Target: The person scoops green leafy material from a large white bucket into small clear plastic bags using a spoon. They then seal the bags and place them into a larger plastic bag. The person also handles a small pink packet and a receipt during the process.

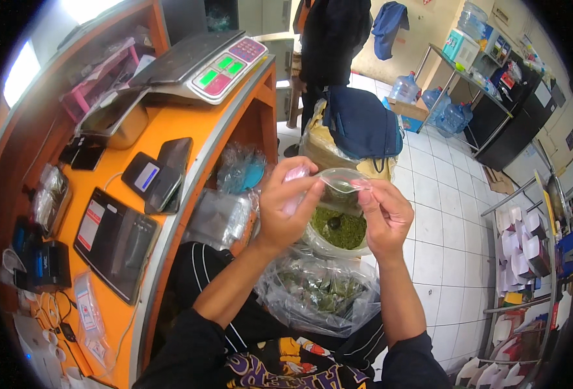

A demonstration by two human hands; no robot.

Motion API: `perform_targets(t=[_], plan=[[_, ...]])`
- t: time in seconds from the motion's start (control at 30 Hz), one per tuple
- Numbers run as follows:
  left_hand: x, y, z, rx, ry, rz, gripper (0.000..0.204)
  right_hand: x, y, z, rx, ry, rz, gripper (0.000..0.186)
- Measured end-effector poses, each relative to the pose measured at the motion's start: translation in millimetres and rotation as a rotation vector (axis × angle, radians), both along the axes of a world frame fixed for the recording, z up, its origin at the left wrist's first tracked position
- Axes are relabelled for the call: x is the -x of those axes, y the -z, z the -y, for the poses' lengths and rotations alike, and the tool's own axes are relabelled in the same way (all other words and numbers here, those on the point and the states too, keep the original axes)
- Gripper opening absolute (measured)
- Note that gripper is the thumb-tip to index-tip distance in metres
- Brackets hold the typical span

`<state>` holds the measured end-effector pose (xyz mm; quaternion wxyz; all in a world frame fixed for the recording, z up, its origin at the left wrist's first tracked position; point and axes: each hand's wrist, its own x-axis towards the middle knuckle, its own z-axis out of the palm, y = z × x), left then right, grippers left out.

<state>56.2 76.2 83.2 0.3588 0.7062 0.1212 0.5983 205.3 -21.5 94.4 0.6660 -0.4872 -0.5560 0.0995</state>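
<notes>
A small clear plastic bag hangs between my two hands, its mouth parted at the top. My left hand pinches the bag's left edge with thumb and finger, and a pinkish see-through bundle is tucked in the same hand. On the other side, the fingertips of my right hand grip the right edge. Below the bag stands a round white tub of green shredded leaf, with a small dark object in it. Nearer me, a large clear sack holds more greenish material.
At the left, an orange counter carries a digital scale and small devices. A dark blue backpack rests on a yellowish sack ahead, near a standing person. Water jugs and a crowded rack are at the right.
</notes>
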Motion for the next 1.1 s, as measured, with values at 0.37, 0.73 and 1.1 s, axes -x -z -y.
perform_targets(t=[0.37,0.73,1.1], plan=[[9.5,-6.7,-1.1,0.151,0.087,0.084,0.008,20.7,-5.5,-14.2,-0.044,0.052,0.011,0.01],[17.9,0.6,13.5,0.279,0.204,0.135,0.01,36.7,14.5,-2.5,-0.01,-0.088,-0.398,0.011],[22.8,2.0,19.1,0.283,0.177,0.087,0.008,53.5,16.2,0.7,-0.107,-0.031,-0.405,0.009]])
